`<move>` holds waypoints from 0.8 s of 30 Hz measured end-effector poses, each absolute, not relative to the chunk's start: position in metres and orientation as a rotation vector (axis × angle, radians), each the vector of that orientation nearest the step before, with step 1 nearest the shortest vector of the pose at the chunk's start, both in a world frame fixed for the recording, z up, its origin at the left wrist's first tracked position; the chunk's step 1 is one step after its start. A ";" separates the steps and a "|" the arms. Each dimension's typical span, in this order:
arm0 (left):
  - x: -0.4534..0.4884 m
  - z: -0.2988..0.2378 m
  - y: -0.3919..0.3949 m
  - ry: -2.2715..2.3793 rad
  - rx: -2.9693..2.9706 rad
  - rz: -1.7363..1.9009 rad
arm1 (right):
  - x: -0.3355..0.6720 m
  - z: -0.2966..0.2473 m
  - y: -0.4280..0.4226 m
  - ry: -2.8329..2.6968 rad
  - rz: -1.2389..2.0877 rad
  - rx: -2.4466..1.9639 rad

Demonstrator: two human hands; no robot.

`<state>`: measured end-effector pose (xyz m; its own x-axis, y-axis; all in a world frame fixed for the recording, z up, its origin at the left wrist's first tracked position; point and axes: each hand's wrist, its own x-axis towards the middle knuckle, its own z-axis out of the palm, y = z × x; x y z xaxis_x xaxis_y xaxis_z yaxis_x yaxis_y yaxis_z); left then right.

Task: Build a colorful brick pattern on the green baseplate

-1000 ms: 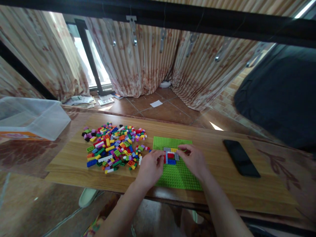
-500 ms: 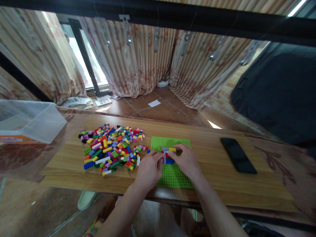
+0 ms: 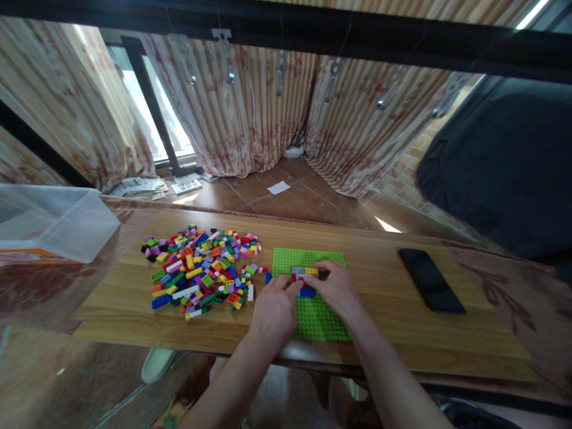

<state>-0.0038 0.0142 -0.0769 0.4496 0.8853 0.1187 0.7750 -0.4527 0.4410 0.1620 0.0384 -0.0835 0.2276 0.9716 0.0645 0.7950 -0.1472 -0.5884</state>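
A green studded baseplate (image 3: 319, 322) lies on the wooden table, with a small cluster of toy building bricks on it. Grey and yellow bricks (image 3: 311, 271) form its far edge, and a blue brick (image 3: 307, 293) shows at its near side, with red pieces between. My left hand (image 3: 274, 307) is closed, its thumb and fingertips pressed against the cluster's left part. From the right, my right hand (image 3: 338, 290) grips the cluster between thumb and fingers. The fingertips of both hands partly cover the middle bricks.
To the left spreads a pile of loose, many-coloured bricks (image 3: 201, 274). A black phone (image 3: 431, 281) lies on the table (image 3: 379, 262) at right. A clear plastic bin (image 3: 58, 217) stands at far left. Curtains (image 3: 250, 119) hang beyond the table.
My left hand has shifted slightly, and its fingers now reach further over the cluster's left side. My right hand stays nearly in place at the bricks.
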 end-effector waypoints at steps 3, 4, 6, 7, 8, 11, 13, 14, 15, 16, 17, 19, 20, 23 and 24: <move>-0.001 -0.074 0.014 1.451 2.426 0.398 | 0.162 -0.083 0.039 -1.626 0.457 -1.980; 0.000 -0.073 0.014 1.465 2.436 0.376 | 0.162 -0.083 0.039 -1.628 0.451 -1.975; 0.003 -0.071 0.013 1.502 2.449 0.330 | 0.162 -0.084 0.039 -1.622 0.444 -1.979; 0.004 -0.070 0.013 1.519 2.452 0.308 | 0.162 -0.085 0.039 -1.615 0.444 -1.983; 0.006 -0.069 0.012 1.532 2.455 0.291 | 0.162 -0.086 0.039 -1.610 0.443 -1.983; 0.010 -0.066 0.009 1.567 2.471 0.267 | 0.163 -0.088 0.039 -1.605 0.444 -1.960; 0.012 -0.065 0.008 1.592 2.476 0.264 | 0.163 -0.088 0.039 -1.604 0.452 -1.950; 0.012 -0.066 0.007 1.599 2.475 0.268 | 0.162 -0.087 0.039 -1.603 0.461 -1.950; 0.012 -0.067 0.007 1.600 2.472 0.279 | 0.162 -0.087 0.039 -1.601 0.472 -1.952; 0.011 -0.069 0.007 1.592 2.470 0.297 | 0.162 -0.086 0.040 -1.601 0.484 -1.952; 0.009 -0.071 0.006 1.577 2.470 0.321 | 0.162 -0.085 0.040 -1.600 0.495 -1.951; 0.007 -0.076 0.006 1.547 2.474 0.379 | 0.164 -0.084 0.040 -1.599 0.515 -1.939; 0.005 -0.078 0.006 1.535 2.474 0.409 | 0.165 -0.084 0.040 -1.597 0.529 -1.923; 0.002 -0.080 0.007 1.520 2.445 0.498 | 0.172 -0.084 0.042 -1.503 0.667 -1.818; 0.001 -0.080 0.007 1.519 2.418 0.530 | 0.175 -0.084 0.042 -1.445 0.726 -1.775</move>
<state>0.0014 0.0073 -0.0799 0.3950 0.9016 0.1765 0.8158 -0.4325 0.3838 0.1747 0.0420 -0.0842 0.2119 0.9771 0.0172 0.5694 -0.1091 -0.8148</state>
